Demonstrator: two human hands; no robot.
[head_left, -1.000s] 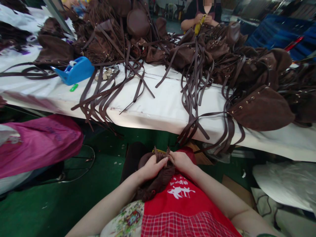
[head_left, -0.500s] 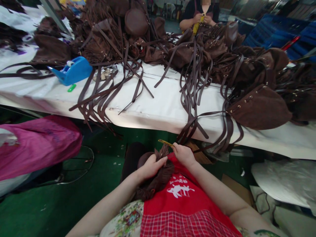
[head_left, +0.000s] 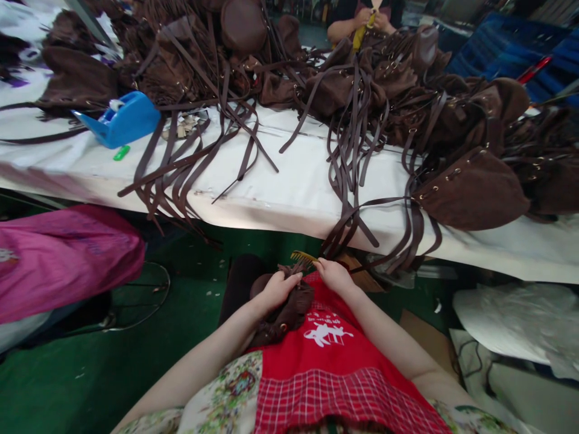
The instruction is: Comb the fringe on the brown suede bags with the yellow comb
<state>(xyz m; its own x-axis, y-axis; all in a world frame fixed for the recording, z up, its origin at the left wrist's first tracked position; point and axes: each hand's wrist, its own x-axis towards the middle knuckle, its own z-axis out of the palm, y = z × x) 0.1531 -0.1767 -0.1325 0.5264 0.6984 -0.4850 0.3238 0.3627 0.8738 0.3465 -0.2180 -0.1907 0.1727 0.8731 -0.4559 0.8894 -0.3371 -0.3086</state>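
On my lap, over a red apron, lies a brown suede pouch [head_left: 283, 313] with a fringe at its top. My left hand [head_left: 277, 289] is closed on the pouch just below the fringe. My right hand [head_left: 333, 275] pinches a small yellow comb [head_left: 302, 258], whose teeth sit at the tips of the fringe. Both hands are below the front edge of the white table [head_left: 289, 199].
The table holds heaps of brown suede bags [head_left: 470, 193] and long dark straps [head_left: 350, 150] hanging over its edge. A blue tape dispenser [head_left: 120, 119] stands at the left. Another person's hands [head_left: 368, 18] work at the far side. A pink bag [head_left: 63, 256] lies left on the green floor.
My right hand lifted off the pouch, brought the yellow comb into sight and moved it up along the fringe. The left hand kept its hold. The view tilted slightly down.
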